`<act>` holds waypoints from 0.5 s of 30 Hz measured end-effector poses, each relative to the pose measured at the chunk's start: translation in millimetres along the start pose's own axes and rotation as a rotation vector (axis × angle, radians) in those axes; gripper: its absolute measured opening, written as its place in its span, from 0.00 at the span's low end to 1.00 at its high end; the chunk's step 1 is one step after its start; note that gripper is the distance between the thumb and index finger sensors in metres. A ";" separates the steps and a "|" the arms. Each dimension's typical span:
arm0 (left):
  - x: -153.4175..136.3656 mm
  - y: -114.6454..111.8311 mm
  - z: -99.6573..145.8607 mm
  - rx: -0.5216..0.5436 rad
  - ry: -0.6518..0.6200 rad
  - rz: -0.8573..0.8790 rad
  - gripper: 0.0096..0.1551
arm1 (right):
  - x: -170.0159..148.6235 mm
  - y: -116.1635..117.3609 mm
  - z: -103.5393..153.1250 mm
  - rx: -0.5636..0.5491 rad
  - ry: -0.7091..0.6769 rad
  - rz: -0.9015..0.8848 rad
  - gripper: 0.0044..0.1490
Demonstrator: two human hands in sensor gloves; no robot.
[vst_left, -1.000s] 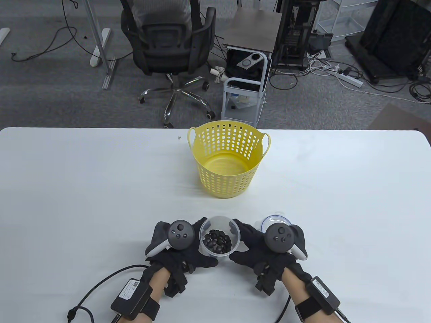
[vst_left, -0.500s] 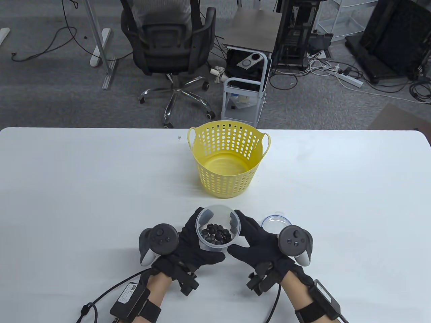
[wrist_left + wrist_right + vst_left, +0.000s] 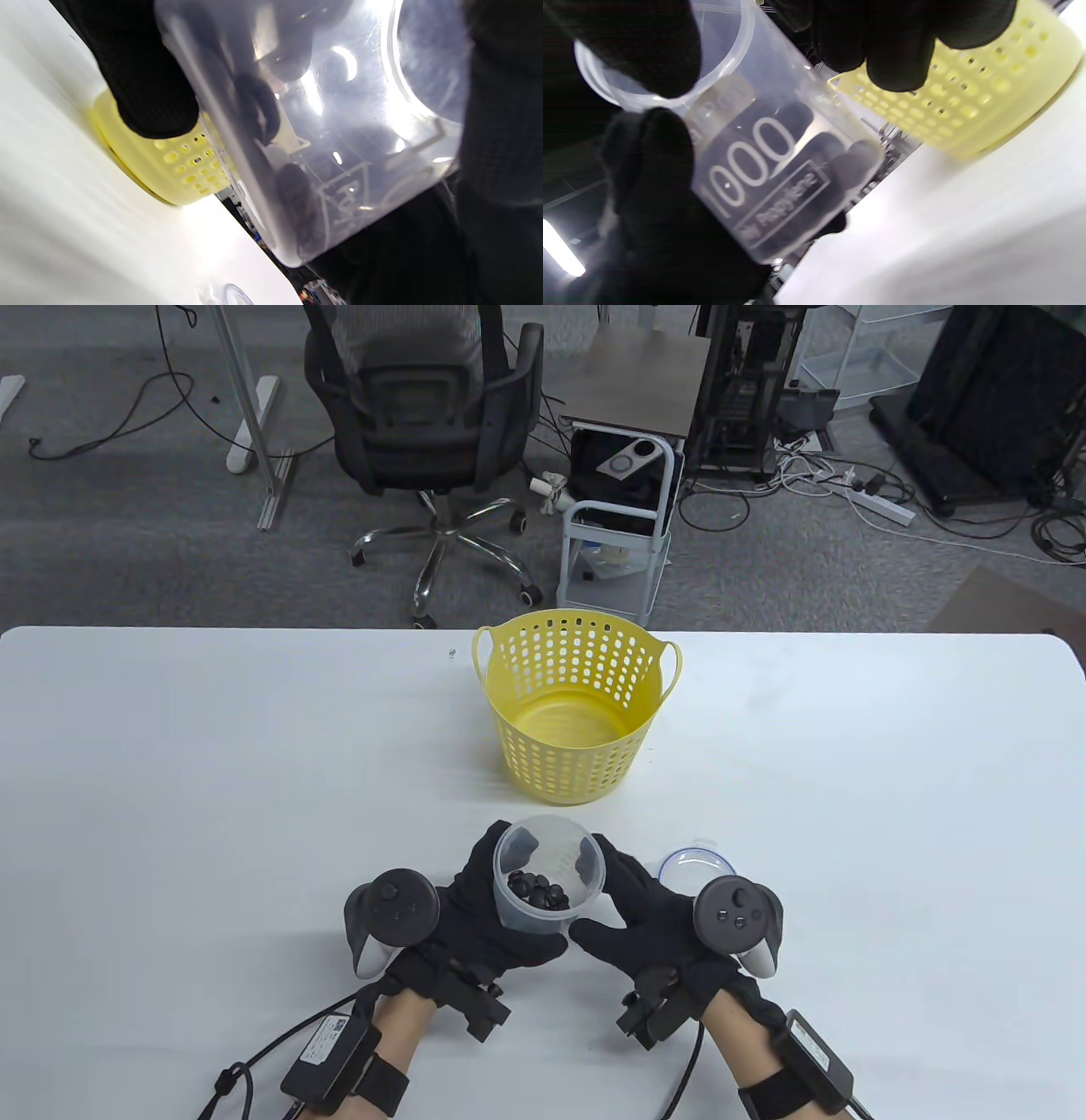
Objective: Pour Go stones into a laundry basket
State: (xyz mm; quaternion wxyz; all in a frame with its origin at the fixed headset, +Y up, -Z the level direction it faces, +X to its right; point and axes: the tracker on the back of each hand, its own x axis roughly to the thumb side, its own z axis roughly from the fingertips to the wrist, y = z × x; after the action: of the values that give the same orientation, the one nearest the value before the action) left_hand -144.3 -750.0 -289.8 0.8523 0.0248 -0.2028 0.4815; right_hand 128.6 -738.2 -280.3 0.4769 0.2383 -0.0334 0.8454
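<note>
The white table (image 3: 170,780) carries everything, and the yellow laundry basket (image 3: 577,704) stands upright toward its far edge, about midway along, mouth open to the ceiling and its floor bare — a wide target, judged ready to take a pour from the near side. Nearer the front edge, in line with the basket but apart from it, a clear plastic cup (image 3: 547,882) sits between both hands and tips slightly toward the basket. The left hand (image 3: 475,912) wraps the cup's left wall and underside; the right hand (image 3: 636,912) presses in from the right, thumb across the near wall, so both are clamped on it — a two-handed grip that likely keeps the slick plastic from twisting as it tilts. The wrist views show the cup's base apart from the tabletop. Just right of the right hand lies a round clear lid (image 3: 697,865), flat on the table, out of the path. Smallest are the black Go stones (image 3: 539,891), heaped in the cup's bottom, none in the basket yet.
</note>
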 end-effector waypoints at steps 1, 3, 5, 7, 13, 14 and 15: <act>-3.1 2.2 -0.1 0.023 0.018 -0.004 0.83 | -1.8 -0.6 0.0 -0.002 0.006 0.038 0.57; -8.7 7.8 -0.8 0.064 0.058 -0.019 0.83 | -6.0 -2.3 -0.5 -0.004 0.028 0.083 0.57; -13.6 14.4 -1.1 0.106 0.103 -0.064 0.83 | -10.8 -3.8 -0.9 0.002 0.054 0.135 0.56; -17.5 20.9 -2.5 0.141 0.139 -0.078 0.82 | -14.8 -4.5 -1.2 0.021 0.070 0.209 0.56; -9.3 49.5 -16.1 0.247 0.211 -0.136 0.82 | -17.7 -0.3 -2.0 0.086 0.081 0.336 0.56; -5.3 57.6 -21.2 0.267 0.220 -0.155 0.82 | -16.9 1.0 -2.1 0.099 0.079 0.350 0.56; -2.6 62.3 -24.7 0.280 0.227 -0.162 0.82 | -16.1 1.7 -2.2 0.106 0.076 0.360 0.56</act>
State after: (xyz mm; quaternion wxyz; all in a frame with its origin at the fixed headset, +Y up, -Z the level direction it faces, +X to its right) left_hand -189.3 -712.8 -322.9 0.8938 0.1050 -0.0336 0.4347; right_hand 133.3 -751.3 -288.9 0.3056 0.2211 -0.0128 0.9260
